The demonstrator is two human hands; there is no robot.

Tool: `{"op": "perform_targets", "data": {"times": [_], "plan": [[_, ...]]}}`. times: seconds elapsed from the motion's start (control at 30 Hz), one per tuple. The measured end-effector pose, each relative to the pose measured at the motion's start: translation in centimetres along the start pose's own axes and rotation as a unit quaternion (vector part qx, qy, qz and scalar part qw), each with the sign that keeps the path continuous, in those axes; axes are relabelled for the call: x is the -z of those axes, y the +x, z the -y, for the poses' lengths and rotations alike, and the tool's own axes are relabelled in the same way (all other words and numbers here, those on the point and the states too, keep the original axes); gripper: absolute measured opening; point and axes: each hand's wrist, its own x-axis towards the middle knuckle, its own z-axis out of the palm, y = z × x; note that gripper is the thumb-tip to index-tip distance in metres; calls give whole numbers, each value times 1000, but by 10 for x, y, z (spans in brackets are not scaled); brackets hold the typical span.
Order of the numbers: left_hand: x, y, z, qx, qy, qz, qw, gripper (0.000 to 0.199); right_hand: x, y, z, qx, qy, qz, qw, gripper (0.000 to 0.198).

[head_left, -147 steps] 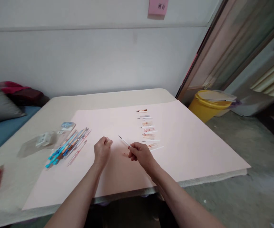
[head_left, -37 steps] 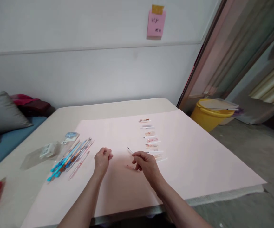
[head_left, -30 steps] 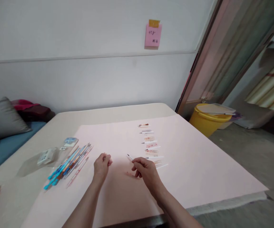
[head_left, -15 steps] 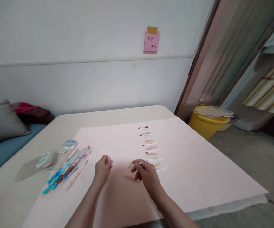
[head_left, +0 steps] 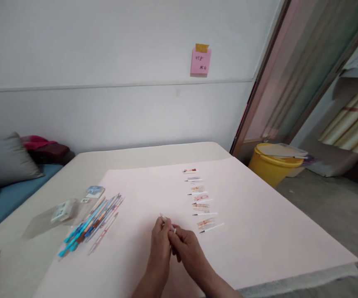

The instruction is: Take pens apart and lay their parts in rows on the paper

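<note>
My left hand (head_left: pixel 160 244) is closed around a slim pale pen part (head_left: pixel 164 217), its pinkish tapered tip poking out above my fingers. Pressed up against it, my right hand (head_left: pixel 187 244) pinches at the lower end, where a bit of white shows; my fingers hide most of what lies between them. To the right, a column of thin white pen refills (head_left: pixel 208 214) with dark tips lies on the pink sheet (head_left: pixel 260 231). Small printed peach and pink pieces (head_left: pixel 206 223) lie beside them.
Several blue, brown and pink pens (head_left: pixel 95 219) lie in a pile at left. Near them are a clear plastic bag (head_left: pixel 39 221), a white packet (head_left: pixel 62 211) and a blue-and-white packet (head_left: pixel 95 191). A yellow bin (head_left: pixel 264 165) stands on the floor beyond the table's right edge.
My hands, apart before, have come together over the sheet. The right hand moved left and down, the left hand right. The small pink piece below my right hand no longer shows.
</note>
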Motion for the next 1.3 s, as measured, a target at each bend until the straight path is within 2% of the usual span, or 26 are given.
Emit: {"op": "perform_targets", "data": {"times": [0.2, 0.6, 1.1, 1.3], "plan": [[4, -1, -10, -2, 20, 18, 1000, 36, -1, -1, 3, -4, -17, 12, 1000, 43], [2, 1, -5, 0, 18, 13, 1000, 30, -1, 2, -12, -23, -25, 39, 999, 46], [4, -6, -12, 29, 27, 20, 999, 28, -3, -3, -1, -30, -26, 39, 998, 46], [4, -4, -10, 20, 39, 21, 999, 30, -2, -2, 3, -24, -52, 28, 998, 45]]}}
